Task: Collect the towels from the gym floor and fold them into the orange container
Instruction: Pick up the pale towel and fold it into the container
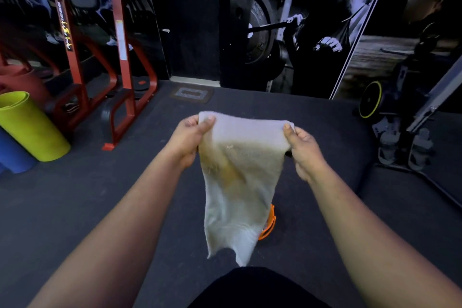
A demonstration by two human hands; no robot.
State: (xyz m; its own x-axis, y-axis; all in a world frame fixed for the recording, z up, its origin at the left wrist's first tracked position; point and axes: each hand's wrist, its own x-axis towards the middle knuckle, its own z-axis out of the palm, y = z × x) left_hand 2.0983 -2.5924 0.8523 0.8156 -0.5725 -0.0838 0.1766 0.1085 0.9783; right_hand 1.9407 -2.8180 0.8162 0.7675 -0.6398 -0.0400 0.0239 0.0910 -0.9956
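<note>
A pale towel [240, 182] with a yellowish stain hangs in the air in front of me, stretched by its top edge. My left hand [187, 140] pinches the top left corner and my right hand [303, 150] pinches the top right corner. The towel's lower end dangles free above the dark gym floor. Behind its lower right edge, a sliver of the orange container [269, 224] shows on the floor; most of it is hidden by the towel.
A red steel rack [122, 57] stands at the back left. Rolled yellow-green [30, 127] and blue [12, 155] mats lie at the far left. A weight machine and dumbbells [405, 147] stand at the right, and a wall mural fills the back.
</note>
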